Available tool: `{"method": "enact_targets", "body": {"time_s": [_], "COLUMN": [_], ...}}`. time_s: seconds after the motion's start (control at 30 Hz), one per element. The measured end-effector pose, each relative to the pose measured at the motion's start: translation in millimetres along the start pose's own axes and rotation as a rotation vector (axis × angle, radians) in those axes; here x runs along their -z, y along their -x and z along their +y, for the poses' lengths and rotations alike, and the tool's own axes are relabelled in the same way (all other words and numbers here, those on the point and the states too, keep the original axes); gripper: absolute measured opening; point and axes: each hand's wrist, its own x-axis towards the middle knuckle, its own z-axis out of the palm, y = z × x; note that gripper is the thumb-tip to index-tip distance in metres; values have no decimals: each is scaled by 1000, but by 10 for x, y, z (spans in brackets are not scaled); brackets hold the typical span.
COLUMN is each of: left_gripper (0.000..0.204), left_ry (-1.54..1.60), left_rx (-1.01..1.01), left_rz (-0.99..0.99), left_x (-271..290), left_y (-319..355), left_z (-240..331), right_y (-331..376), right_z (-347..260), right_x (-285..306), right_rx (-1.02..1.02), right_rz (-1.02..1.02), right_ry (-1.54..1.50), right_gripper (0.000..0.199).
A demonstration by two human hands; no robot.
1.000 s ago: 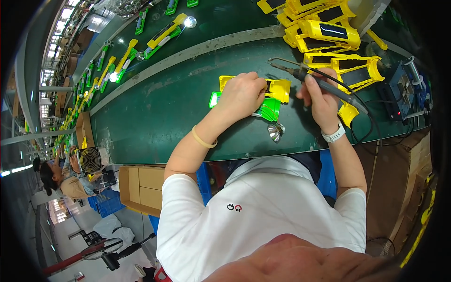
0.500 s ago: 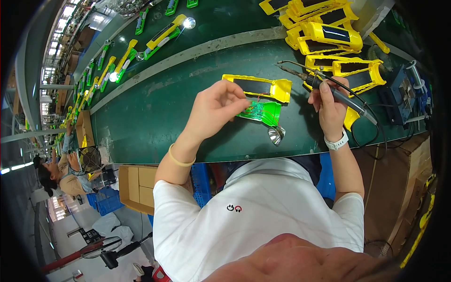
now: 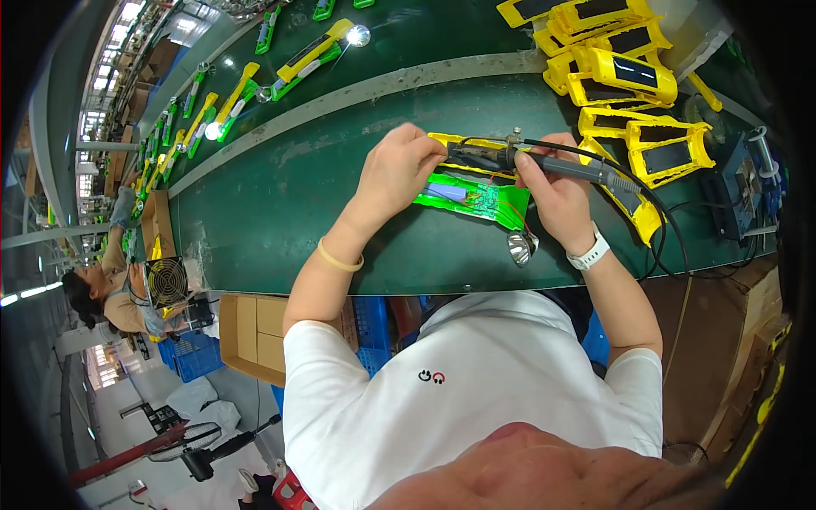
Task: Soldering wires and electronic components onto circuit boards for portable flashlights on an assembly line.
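My right hand (image 3: 552,191) grips a soldering iron (image 3: 571,167) by its dark handle, with the tip pointing left over a yellow casing half (image 3: 444,138) that has a dark panel. Close to that tip, the fingers of my left hand (image 3: 393,174) are pinched together; whatever lies between them is too small to make out. Just below the casing is an open green torch shell (image 3: 508,212) with a green circuit board (image 3: 484,199), thin red wires and a pale violet cylindrical cell (image 3: 447,191). A round silver reflector (image 3: 519,248) hangs at its right end.
Yellow casings (image 3: 633,72) are heaped at the upper right, near a blue soldering station (image 3: 733,183) trailing black cable. Beyond a grey divider strip (image 3: 382,82), assembled green and yellow torches (image 3: 310,53) lie in rows, some lit. A co-worker (image 3: 110,293) sits far left.
My right hand has brought the soldering iron left and down to the yellow casing. My left hand has risen slightly off the green shell toward the casing, uncovering the violet cell.
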Motion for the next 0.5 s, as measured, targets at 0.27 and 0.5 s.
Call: {"method": "enact_targets", "body": {"time_s": [0.27,0.5], "left_gripper": [4,4], "left_ry": [-73,-115], "left_rx": [-44,-124], "left_rz": [-167,-192], "left_x": [30,55], "left_y": [-134,-177], "left_z": [-59,-57], "right_y": [8,-17], "right_z": [134,75], "right_x": [-7,-49], "right_rx": [-19,-43], "right_rz": [-34,-83], "right_ry": [12,62], "right_gripper": [24,24]}}
